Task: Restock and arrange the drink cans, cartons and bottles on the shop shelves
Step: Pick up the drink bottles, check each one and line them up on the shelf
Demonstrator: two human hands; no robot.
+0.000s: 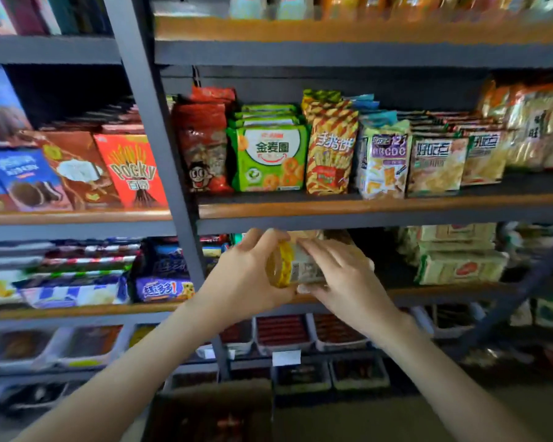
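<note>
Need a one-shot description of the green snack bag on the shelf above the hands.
Right of the grey upright post, look at the second wooden-edged shelf from the top. The green bag stands second from the post, between a red bag and a red-and-yellow striped bag. Unlike them, it is green with a white circle.

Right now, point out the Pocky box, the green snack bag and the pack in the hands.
Pocky box (131, 173): head view, front face, on the logo.
green snack bag (268, 154): head view, front panel centre.
held pack (305, 270): head view, barcode label.
</note>
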